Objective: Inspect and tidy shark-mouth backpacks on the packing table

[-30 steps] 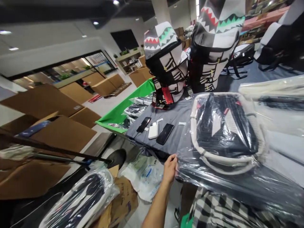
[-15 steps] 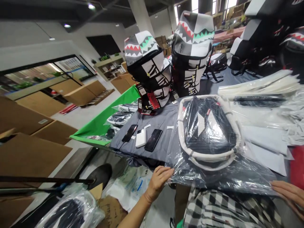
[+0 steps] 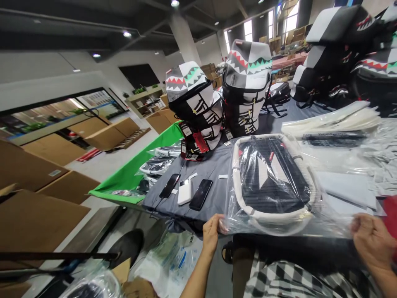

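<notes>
Though sheathed in film, plainly legible as a dark, finely ribbed backpack (image 3: 276, 196), lying flat on the worktop (image 3: 217, 203) right of center, rounded-rectangular in outline, edged with a thick, pale rim and marked with two white angular panels and a small red tab. Enclosing it, a clear plastic bag (image 3: 240, 222), glossy, wrinkled, slack beyond the lower rim. At lower center, left hand (image 3: 212, 227) with fingers bent, pinching the bag's left corner; at lower right, right hand (image 3: 372, 238), somewhat blurred, with fingers curled, closed on the opposite corner. Left of the bag, on creased gray cloth: two flat black phones (image 3: 201, 194), with a white, rounded device (image 3: 185, 192) between. Above center, two stacks of backpacks (image 3: 246, 82), printed with jagged red and green teeth, blocking part of the room beyond. At right, limp pale plastic sleeves (image 3: 335, 118), smooth white sheets (image 3: 347, 190) and a red item (image 3: 391, 213), partly hidden behind the right hand. Left of center, a green-walled bin (image 3: 124, 178) holding film-wrapped packs (image 3: 156, 165). Far left, brown cardboard boxes (image 3: 46, 219). At bottom, black-and-white checked cloth (image 3: 291, 279).
</notes>
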Tool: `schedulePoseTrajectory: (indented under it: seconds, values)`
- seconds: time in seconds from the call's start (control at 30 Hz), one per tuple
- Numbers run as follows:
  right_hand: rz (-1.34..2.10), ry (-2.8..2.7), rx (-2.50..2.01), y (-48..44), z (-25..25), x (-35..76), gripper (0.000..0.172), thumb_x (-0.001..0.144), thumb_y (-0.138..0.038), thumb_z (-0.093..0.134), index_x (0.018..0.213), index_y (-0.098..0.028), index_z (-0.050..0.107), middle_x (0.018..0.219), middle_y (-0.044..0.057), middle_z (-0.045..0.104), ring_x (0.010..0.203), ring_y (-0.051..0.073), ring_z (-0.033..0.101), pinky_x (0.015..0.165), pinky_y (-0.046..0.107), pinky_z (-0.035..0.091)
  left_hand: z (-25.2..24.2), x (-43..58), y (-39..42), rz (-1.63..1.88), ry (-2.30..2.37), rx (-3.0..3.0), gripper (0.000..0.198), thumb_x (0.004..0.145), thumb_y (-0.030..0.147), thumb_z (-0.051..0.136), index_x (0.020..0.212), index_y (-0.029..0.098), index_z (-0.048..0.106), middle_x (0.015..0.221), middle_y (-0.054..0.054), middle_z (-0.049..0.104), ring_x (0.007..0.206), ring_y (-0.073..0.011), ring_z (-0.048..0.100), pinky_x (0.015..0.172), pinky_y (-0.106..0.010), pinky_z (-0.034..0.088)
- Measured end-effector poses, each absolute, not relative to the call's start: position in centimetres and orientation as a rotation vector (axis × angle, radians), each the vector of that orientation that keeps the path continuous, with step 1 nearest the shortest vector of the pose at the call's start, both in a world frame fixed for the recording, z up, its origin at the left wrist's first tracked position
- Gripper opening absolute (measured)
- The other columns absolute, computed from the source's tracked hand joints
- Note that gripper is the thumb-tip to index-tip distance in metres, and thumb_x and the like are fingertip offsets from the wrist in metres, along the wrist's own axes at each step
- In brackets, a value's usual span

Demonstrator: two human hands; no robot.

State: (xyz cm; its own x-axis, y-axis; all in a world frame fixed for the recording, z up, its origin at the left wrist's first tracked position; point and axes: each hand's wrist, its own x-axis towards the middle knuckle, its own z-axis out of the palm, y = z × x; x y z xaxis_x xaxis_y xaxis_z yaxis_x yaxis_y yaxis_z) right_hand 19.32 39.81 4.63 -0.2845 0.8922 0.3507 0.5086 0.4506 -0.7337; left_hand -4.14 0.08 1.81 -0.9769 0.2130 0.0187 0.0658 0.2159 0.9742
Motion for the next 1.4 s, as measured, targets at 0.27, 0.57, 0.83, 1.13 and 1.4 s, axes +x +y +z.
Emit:
schedulePoseTrajectory:
  seconds: [0.27,0.57,0.83,1.13,1.4]
  values:
    - [0.880,-1.982,-1.244,39.9,7.9,18.2,0.070,0.074,-0.085,0.034,0.084,-0.020,0.060,0.060,0.009,0.059,0.055,0.019,0.058,0.062,0.036,0.045,4.2,-0.7,8.9,1.470,3.209,1.244,0.037,0.106,0.035,0.050,0.139,0.020,0.058,0.131,-0.016,0.070,0.128,-0.0315,0.061,0.118,-0.054,0.030]
    - [0.997,-1.891,-1.321,39.6,7.5,18.1,0.055,0.069,-0.073,0.039,0.084,-0.023,0.059,0.059,0.002,0.056,0.055,0.021,0.057,0.061,0.037,0.046,6.9,0.5,14.0,1.255,2.506,1.523,0.053,0.070,0.050,0.095,0.087,0.020,0.054,0.114,-0.007,0.066,0.129,-0.0329,0.053,0.112,-0.053,0.036]
    - [1.120,-1.842,-1.323,39.6,7.4,18.5,0.058,0.070,-0.077,0.041,0.087,-0.024,0.058,0.062,0.001,0.055,0.054,0.020,0.056,0.060,0.037,0.045,8.7,-0.2,12.9,1.304,2.279,1.493,0.021,0.089,0.031,0.081,0.088,0.021,0.062,0.116,0.001,0.072,0.125,-0.0242,0.056,0.110,-0.046,0.030]
    - [1.119,-1.899,-1.189,39.8,6.1,19.3,0.068,0.076,-0.087,0.041,0.084,-0.023,0.059,0.059,0.001,0.055,0.048,0.018,0.053,0.053,0.035,0.045,9.5,-0.5,13.0,1.290,2.342,1.370,0.025,0.100,0.035,0.067,0.080,0.020,0.063,0.094,0.000,0.071,0.100,-0.0204,0.056,0.100,-0.043,0.029]
    - [0.939,-1.862,-1.161,42.4,6.9,17.5,0.069,0.077,-0.082,0.041,0.090,-0.020,0.068,0.061,0.005,0.060,0.053,0.020,0.058,0.056,0.034,0.046,8.1,-3.9,16.3,1.423,2.021,1.114,0.028,0.084,0.035,0.074,0.063,0.020,0.062,0.078,-0.003,0.070,0.084,-0.0199,0.061,0.089,-0.037,0.039]
